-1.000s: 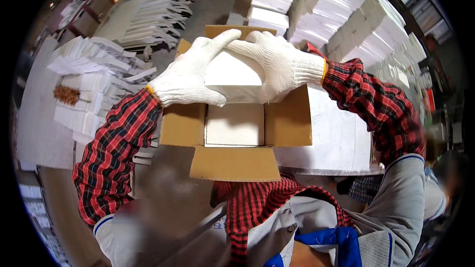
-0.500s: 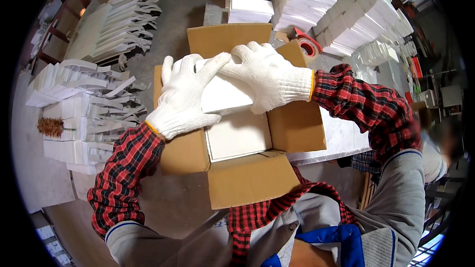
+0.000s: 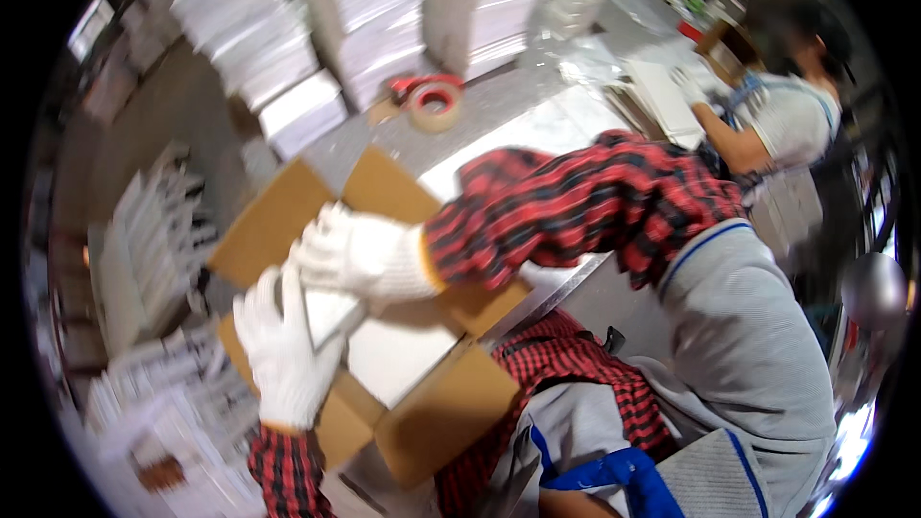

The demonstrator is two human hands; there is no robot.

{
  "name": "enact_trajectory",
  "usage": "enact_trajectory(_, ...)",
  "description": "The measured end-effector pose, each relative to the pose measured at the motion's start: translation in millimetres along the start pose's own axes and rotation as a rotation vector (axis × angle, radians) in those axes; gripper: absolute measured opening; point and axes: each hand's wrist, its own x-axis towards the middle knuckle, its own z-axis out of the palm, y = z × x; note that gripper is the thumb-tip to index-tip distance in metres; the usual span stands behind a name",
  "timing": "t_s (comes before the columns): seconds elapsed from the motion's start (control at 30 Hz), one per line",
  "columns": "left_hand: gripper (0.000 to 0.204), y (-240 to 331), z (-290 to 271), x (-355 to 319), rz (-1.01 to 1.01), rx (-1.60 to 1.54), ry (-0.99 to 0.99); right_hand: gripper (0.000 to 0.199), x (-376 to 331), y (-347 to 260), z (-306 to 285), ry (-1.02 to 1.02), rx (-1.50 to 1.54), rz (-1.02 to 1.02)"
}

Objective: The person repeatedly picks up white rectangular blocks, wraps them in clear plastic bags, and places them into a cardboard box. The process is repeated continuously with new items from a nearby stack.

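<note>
An unsealed cardboard carton point(image 3: 446, 412) stands in front of me with its flaps spread outward. Flat white slabs or boxes point(image 3: 398, 353) fill its inside. Over them is a smaller white block point(image 3: 331, 317), gripped between my two gloved hands. My left hand point(image 3: 291, 350) holds its left side, fingers pointing away from me. My right hand point(image 3: 360, 251) wraps over its far right part, hiding much of it. Both gloves are white knit, and motion blurs the picture somewhat.
Tall stacks of white sheets point(image 3: 374, 19) stand beyond the carton. A tape dispenser point(image 3: 435, 107) with a red frame lies on the bench. At the far right a co-worker point(image 3: 782, 120) handles white panels point(image 3: 662, 101). Bundles with pale strips point(image 3: 153, 240) sit at left.
My view has swung to the right, bringing the co-worker into sight and shifting the carton leftward. Both hands remain on the white block above the carton.
</note>
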Motion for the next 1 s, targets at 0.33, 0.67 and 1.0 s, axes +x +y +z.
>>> enact_trajectory(0.33,0.091,-5,-21,8,0.034,-0.189,-0.234,0.071,-2,11,14,0.089,0.041,0.073)
enact_trajectory(0.67,0.053,171,-92,-38,-0.438,-0.362,0.901,0.062,-285,115,-27,0.59,0.667,1.152)
enact_trajectory(1.0,0.041,330,1,96,-0.07,-0.756,-0.078,0.092,-385,301,25,0.381,0.01,1.609)
